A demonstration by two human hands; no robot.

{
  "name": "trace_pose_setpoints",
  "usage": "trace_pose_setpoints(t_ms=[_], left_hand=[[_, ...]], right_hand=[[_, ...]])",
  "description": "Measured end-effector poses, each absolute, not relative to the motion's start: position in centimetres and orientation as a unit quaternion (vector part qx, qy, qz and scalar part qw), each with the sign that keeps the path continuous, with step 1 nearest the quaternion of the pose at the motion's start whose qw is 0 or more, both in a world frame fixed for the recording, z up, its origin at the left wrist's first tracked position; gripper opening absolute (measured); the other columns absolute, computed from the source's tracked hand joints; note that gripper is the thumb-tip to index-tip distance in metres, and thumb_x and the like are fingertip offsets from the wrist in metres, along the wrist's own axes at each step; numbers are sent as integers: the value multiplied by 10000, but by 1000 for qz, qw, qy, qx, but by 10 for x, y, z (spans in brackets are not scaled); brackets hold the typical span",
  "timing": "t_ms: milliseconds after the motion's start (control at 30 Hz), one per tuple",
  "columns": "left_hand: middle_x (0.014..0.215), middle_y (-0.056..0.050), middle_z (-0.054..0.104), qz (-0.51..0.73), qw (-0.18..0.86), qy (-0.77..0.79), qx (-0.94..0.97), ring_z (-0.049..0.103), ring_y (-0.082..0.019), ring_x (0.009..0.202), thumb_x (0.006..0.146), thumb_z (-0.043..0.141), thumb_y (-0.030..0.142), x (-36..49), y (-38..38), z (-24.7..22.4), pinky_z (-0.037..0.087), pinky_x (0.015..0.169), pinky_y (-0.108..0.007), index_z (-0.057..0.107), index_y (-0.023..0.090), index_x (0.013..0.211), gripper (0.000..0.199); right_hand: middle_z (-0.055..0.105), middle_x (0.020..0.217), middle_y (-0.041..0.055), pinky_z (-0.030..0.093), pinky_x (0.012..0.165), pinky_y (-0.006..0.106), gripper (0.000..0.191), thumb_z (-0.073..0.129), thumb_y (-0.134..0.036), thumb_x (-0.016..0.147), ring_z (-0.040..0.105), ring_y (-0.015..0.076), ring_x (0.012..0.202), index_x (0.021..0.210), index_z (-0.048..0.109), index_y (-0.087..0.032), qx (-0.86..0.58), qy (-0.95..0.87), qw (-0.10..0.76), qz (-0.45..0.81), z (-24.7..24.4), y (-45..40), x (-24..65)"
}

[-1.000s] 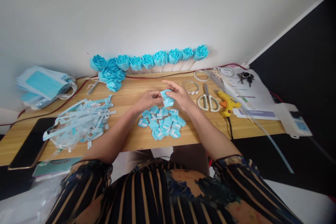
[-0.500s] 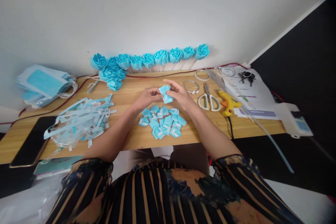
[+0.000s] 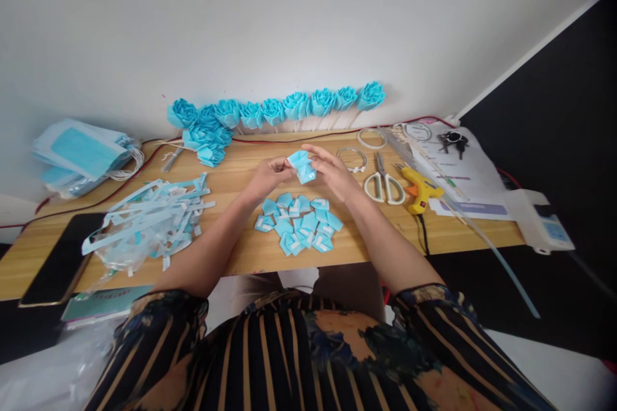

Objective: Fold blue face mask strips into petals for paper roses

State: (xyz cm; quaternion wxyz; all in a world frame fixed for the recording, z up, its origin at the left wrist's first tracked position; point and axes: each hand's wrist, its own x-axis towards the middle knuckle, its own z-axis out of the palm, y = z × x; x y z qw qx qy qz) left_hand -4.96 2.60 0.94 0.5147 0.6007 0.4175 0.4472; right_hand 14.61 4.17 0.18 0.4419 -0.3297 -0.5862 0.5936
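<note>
A small folded blue piece (image 3: 301, 166) is pinched between my left hand (image 3: 268, 178) and my right hand (image 3: 331, 173), a little above the wooden table (image 3: 241, 173). Just below my hands lies a pile of several folded blue petals (image 3: 297, 223) with white strips. A row of finished blue flowers (image 3: 284, 109) leans against the white wall at the back.
Left of me lie cut blue and white strips (image 3: 149, 221), a black phone (image 3: 60, 260) and a stack of blue masks (image 3: 80, 154). To the right are white-handled scissors (image 3: 383, 183), a yellow glue gun (image 3: 419, 187), wire rings (image 3: 351, 157), papers and keys (image 3: 450, 139).
My hands have lifted the blue piece slightly up and away from the pile, and turned it between the fingers.
</note>
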Motion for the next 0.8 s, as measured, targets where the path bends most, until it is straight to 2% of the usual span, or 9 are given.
trace_pose_setpoints(t_ms=[167,400,600,700,800], left_hand=[[631,28,530,444,510,423,604,444,-96,606,684,717,393,-49,26,9,353,617,-242,591,155,676,270],[650,19,568,433,523,409,610,461,-96,620,663,752,405,-48,25,10,361,624,-233,590,150,674,303],[612,23,537,499,502,420,568,436,-92,587,684,738,383,-52,26,11,352,599,-229,596,159,656,267],[571,33,497,538,486,423,545,413,-88,569,699,726,361,-53,30,8,335,591,-228,574,164,624,260],[559,40,477,556,476,423,535,404,-85,563,718,717,357,-53,31,6,335,600,-230,566,167,620,261]], right_hand=[[691,1006,13,501,847,310,523,693,-315,751,628,183,955,1262,602,-250,-319,-590,450,590,0,42,141],[689,874,-7,500,763,287,524,693,-250,711,620,151,789,1229,628,-209,-337,-572,465,586,0,41,139],[711,937,-5,486,904,327,451,615,-329,817,641,166,916,1262,620,-256,-317,-543,466,623,4,42,145],[711,943,4,481,896,327,415,634,-355,800,634,167,900,1199,648,-245,-344,-541,459,615,3,42,143],[689,852,0,475,819,297,349,675,-361,763,609,144,805,1080,676,-214,-360,-547,444,611,0,40,139]])
